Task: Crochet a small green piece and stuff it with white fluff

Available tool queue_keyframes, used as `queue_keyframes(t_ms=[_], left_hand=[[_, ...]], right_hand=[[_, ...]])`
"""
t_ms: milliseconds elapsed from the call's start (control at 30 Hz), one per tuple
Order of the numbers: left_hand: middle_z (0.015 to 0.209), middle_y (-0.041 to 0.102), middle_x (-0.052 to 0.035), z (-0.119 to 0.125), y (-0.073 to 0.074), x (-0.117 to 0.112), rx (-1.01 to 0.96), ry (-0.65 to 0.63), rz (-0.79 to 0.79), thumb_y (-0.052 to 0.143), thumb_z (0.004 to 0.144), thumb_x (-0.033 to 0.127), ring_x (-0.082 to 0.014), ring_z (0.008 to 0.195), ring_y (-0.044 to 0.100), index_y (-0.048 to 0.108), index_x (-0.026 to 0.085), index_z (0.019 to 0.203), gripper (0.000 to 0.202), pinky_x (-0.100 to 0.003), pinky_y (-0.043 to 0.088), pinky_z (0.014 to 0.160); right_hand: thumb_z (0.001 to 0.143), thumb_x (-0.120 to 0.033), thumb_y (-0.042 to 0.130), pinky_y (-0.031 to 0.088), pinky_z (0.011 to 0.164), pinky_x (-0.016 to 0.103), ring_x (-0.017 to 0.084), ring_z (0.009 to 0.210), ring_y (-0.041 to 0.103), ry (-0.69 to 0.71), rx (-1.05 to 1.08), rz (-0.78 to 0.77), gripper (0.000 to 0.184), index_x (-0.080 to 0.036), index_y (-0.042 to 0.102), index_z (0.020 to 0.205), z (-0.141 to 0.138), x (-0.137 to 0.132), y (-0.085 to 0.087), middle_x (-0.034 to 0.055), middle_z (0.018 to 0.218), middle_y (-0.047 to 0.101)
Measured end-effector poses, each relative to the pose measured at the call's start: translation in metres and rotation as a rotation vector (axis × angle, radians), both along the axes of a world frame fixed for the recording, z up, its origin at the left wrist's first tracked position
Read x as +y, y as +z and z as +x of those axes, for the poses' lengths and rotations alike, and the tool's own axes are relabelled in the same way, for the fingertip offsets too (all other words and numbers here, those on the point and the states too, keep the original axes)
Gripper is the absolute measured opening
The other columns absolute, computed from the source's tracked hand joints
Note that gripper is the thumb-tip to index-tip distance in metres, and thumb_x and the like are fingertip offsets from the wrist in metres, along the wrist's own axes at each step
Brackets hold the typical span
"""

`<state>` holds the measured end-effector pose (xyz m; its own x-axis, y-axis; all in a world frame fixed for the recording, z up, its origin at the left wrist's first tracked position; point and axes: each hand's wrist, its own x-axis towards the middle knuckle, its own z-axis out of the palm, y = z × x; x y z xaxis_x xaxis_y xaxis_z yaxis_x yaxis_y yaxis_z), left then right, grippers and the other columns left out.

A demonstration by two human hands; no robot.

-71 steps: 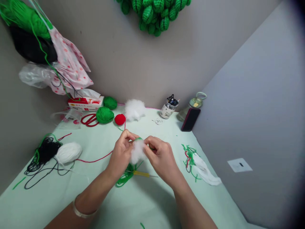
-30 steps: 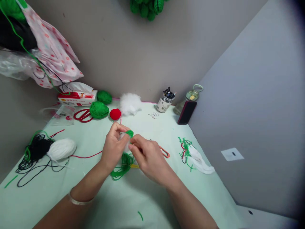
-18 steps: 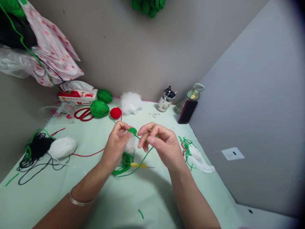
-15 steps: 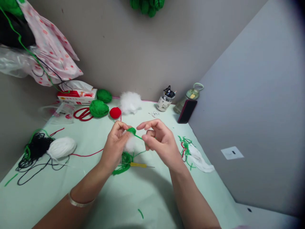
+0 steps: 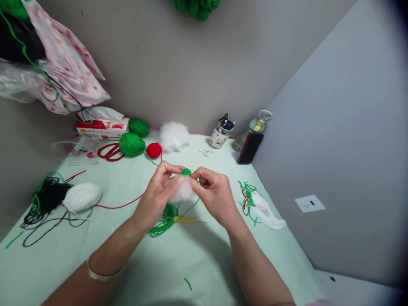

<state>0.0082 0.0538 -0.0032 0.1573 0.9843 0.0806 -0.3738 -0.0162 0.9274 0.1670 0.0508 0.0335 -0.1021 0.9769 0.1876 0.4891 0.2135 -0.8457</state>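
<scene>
Between the fingers of both hands sits a small green crocheted piece [image 5: 185,172], held up above the table. A tuft of white fluffy stuffing [image 5: 182,191] bulges out beneath it. My left hand [image 5: 159,189] pinches the piece and the stuffing from the left, thumb in front. The fingers of my right hand [image 5: 214,191] are closed at its right edge, and a green yarn strand shows among them. That strand runs down to a green yarn coil [image 5: 164,223] on the table. A hook with a yellow handle [image 5: 185,219] lies across the coil.
Behind are red-handled scissors [image 5: 111,152], a green yarn ball [image 5: 131,144], a red ball [image 5: 154,150] and a stuffing heap [image 5: 174,137]. A pen cup [image 5: 219,135] and phone [image 5: 250,148] stand back right. White yarn [image 5: 83,195] lies left, green scraps [image 5: 249,199] right.
My right hand has moved in from the right and closed against the green piece. My left hand has shifted the piece slightly right, and more of the white stuffing shows.
</scene>
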Motion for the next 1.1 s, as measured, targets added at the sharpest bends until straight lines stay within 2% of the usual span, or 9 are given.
queue_keyframes(t_ms=[100, 200, 333, 467, 733, 833, 933, 1000, 1100], left_hand=[[0.105, 0.066, -0.0006, -0.004, 0.0, 0.002, 0.041, -0.057, 0.009, 0.078, 0.089, 0.035, -0.0132, 0.077, 0.061, 0.059, 0.024, 0.095, 0.022, -0.027, 0.049, 0.066], [0.1, 0.067, -0.0001, -0.007, -0.002, 0.006, 0.054, -0.082, 0.017, 0.074, 0.09, 0.032, -0.0121, 0.068, 0.057, 0.057, 0.024, 0.092, 0.019, -0.026, 0.045, 0.059], [0.092, 0.066, 0.0003, -0.005, -0.004, 0.006, 0.089, 0.053, 0.049, 0.071, 0.086, 0.025, -0.0143, 0.07, 0.057, 0.054, 0.023, 0.084, 0.018, -0.026, 0.044, 0.059], [0.084, 0.062, 0.0028, 0.001, -0.006, 0.004, 0.079, 0.132, -0.031, 0.07, 0.084, 0.024, -0.0124, 0.064, 0.052, 0.052, 0.023, 0.079, 0.018, -0.025, 0.04, 0.055], [0.089, 0.062, 0.0027, 0.0, 0.002, 0.001, 0.028, -0.027, -0.104, 0.069, 0.095, 0.039, -0.0116, 0.072, 0.054, 0.058, 0.022, 0.089, 0.021, -0.023, 0.042, 0.063], [0.098, 0.065, 0.0019, -0.003, 0.001, 0.002, 0.048, -0.078, -0.061, 0.076, 0.091, 0.037, -0.0124, 0.078, 0.059, 0.057, 0.024, 0.092, 0.023, -0.024, 0.045, 0.067], [0.105, 0.067, 0.0001, -0.004, -0.002, 0.005, 0.018, -0.081, -0.037, 0.076, 0.089, 0.032, -0.0149, 0.083, 0.063, 0.056, 0.023, 0.089, 0.021, -0.026, 0.048, 0.071], [0.101, 0.068, -0.0006, -0.002, -0.003, 0.006, 0.065, -0.013, 0.0, 0.075, 0.086, 0.026, -0.0165, 0.084, 0.063, 0.055, 0.023, 0.085, 0.02, -0.028, 0.048, 0.073], [0.09, 0.067, 0.0, 0.004, -0.002, 0.006, 0.191, 0.212, 0.079, 0.071, 0.082, 0.019, -0.0179, 0.084, 0.061, 0.053, 0.024, 0.079, 0.019, -0.031, 0.047, 0.079]], right_hand=[[0.09, -0.023, 0.061, 0.024, 0.055, 0.027, 0.009, 0.056, 0.032, 0.026, 0.013, -0.038, 0.023, -0.02, 0.056, 0.068, 0.004, -0.001, 0.006, -0.0077, 0.058, 0.038], [0.098, -0.031, 0.056, 0.028, 0.056, 0.026, 0.01, 0.059, 0.035, 0.159, 0.047, -0.106, 0.025, -0.02, 0.057, 0.076, 0.007, -0.004, 0.013, -0.0066, 0.062, 0.042], [0.099, -0.028, 0.052, 0.029, 0.058, 0.026, 0.01, 0.061, 0.038, 0.307, -0.001, -0.171, 0.021, -0.021, 0.058, 0.081, 0.006, -0.01, 0.02, -0.0059, 0.066, 0.045], [0.092, -0.02, 0.058, 0.026, 0.058, 0.026, 0.01, 0.059, 0.033, 0.251, -0.099, -0.125, 0.013, -0.022, 0.056, 0.079, -0.003, -0.01, 0.015, -0.0077, 0.062, 0.039], [0.085, -0.02, 0.059, 0.025, 0.056, 0.026, 0.01, 0.057, 0.032, 0.017, -0.06, -0.05, 0.023, -0.021, 0.048, 0.065, 0.0, 0.0, 0.005, -0.0077, 0.058, 0.038], [0.089, -0.022, 0.059, 0.026, 0.057, 0.026, 0.01, 0.057, 0.033, 0.037, -0.083, -0.046, 0.026, -0.021, 0.048, 0.066, 0.005, -0.002, 0.01, -0.0075, 0.058, 0.038], [0.097, -0.028, 0.055, 0.028, 0.057, 0.026, 0.01, 0.058, 0.034, 0.151, -0.061, -0.11, 0.023, -0.021, 0.054, 0.075, 0.009, -0.005, 0.016, -0.0074, 0.06, 0.04], [0.099, -0.032, 0.053, 0.028, 0.056, 0.025, 0.01, 0.059, 0.035, 0.239, -0.011, -0.178, 0.023, -0.021, 0.056, 0.079, 0.008, -0.007, 0.018, -0.0072, 0.062, 0.041], [0.097, -0.031, 0.054, 0.025, 0.053, 0.026, 0.01, 0.056, 0.032, 0.274, 0.073, -0.261, 0.023, -0.021, 0.054, 0.077, 0.002, -0.007, 0.015, -0.008, 0.06, 0.037]])
